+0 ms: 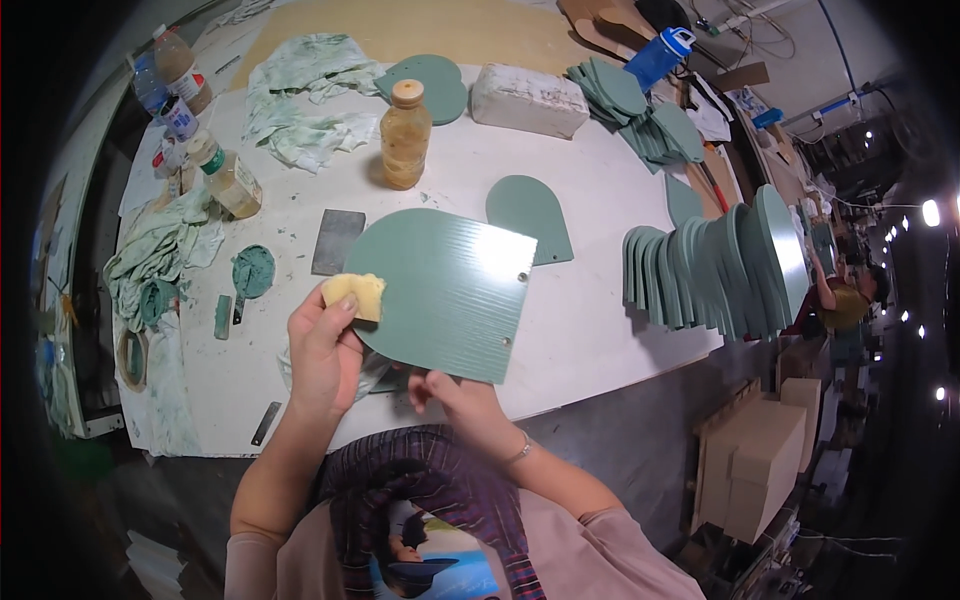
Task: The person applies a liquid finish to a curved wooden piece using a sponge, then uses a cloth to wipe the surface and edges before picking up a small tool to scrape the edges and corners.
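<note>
My left hand (328,350) is closed at the left edge of a green round-ended panel (440,290). Its thumb presses a small yellow sponge (360,297) against that edge. The panel is tilted over the table, its glossy face showing fine ridges and two small holes near the straight right edge. Just below the panel's lower edge is my right hand (460,405), fingers loosely bent and apart, with nothing visible in them. A smaller-looking green panel (530,220) lies flat beyond the held one. Left of it rests a dark grey rectangular block (338,241).
Many green panels (690,275) stand in a row at the table's right edge. A bottle of brownish liquid (405,140), a white block (530,100) and stained cloths (310,90) sit farther back. Green paste (253,270) lies at left. Cardboard boxes (765,460) stand on the floor.
</note>
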Motion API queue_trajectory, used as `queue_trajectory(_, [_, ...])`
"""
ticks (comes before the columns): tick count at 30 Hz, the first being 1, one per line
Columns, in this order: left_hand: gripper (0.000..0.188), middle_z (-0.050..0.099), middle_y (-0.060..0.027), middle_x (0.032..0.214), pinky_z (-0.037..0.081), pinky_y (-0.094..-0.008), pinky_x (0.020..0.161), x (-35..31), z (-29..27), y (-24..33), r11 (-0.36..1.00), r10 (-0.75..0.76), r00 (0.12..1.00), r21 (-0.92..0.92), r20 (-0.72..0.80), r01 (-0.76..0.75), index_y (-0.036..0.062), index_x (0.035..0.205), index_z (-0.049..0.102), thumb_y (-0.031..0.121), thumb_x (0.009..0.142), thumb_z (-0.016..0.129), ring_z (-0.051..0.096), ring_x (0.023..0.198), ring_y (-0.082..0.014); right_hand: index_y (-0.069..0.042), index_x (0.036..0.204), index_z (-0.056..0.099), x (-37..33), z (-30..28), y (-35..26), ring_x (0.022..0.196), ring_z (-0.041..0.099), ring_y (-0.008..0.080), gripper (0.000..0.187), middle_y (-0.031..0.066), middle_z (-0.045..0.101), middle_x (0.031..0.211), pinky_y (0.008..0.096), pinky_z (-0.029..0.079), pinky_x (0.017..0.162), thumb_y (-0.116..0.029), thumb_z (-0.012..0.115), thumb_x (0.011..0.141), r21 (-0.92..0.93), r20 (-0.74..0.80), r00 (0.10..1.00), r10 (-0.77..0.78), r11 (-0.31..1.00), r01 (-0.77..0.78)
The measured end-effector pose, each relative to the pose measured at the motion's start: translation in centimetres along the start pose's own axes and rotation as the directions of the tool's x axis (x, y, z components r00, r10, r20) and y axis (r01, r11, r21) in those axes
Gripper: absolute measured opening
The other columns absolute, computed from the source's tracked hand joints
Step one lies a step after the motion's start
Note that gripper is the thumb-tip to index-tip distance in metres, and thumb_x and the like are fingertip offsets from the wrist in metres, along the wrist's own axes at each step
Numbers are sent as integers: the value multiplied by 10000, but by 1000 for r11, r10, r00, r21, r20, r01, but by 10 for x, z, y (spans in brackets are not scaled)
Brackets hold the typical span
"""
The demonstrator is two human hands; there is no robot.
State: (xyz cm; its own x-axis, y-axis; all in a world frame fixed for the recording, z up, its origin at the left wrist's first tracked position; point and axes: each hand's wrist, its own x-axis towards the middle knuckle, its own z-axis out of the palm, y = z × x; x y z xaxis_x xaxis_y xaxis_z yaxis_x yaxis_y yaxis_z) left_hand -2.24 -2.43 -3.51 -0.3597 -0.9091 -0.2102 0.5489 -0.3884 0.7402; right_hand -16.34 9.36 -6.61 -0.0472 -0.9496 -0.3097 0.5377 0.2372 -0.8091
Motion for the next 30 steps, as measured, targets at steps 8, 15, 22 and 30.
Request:
queue_trajectory(8, [279, 593, -88, 1083, 478, -309, 905, -15, 0, 19, 911, 97, 995, 403, 10, -93, -41, 1127, 547, -6, 851, 551, 596, 957, -159, 27, 987, 606, -1, 13, -22, 683, 605, 162, 229, 94, 628, 795, 297, 511, 660, -192, 538, 989, 52, -272, 948, -164, 981, 184])
queue_trajectory(15, [352, 585, -135, 890, 474, -355, 696, -46, 15, 6, 198, 418, 739, 741, 528, -642, -2, 976, 607, 19, 641, 715, 582, 782, -277, 28, 1015, 612, -1, 19, -16, 749, 625, 161, 245, 97, 644, 860, 294, 524, 697, -207, 545, 996, 77, -273, 951, -145, 982, 172])
queue_trajectory(22, [342, 575, -127, 833, 453, -344, 621, -29, -1, 14, 114, 495, 745, 817, 447, -565, 2, 937, 621, -19, 608, 714, 562, 715, -290, 28, 1157, 570, -7, 17, -14, 922, 635, 193, 264, 115, 637, 1067, 337, 548, 791, -178, 514, 1000, 72, -224, 946, -234, 964, 256])
queue_trajectory(30, [331, 551, -105, 794, 427, -318, 584, -30, 2, 15, 95, 490, 719, 789, 493, -607, -6, 922, 619, -21, 604, 708, 535, 672, -223, 9, 1231, 528, -10, 24, -23, 1045, 615, 227, 299, 128, 612, 1159, 388, 542, 845, -164, 497, 990, 153, -253, 945, -205, 957, 248])
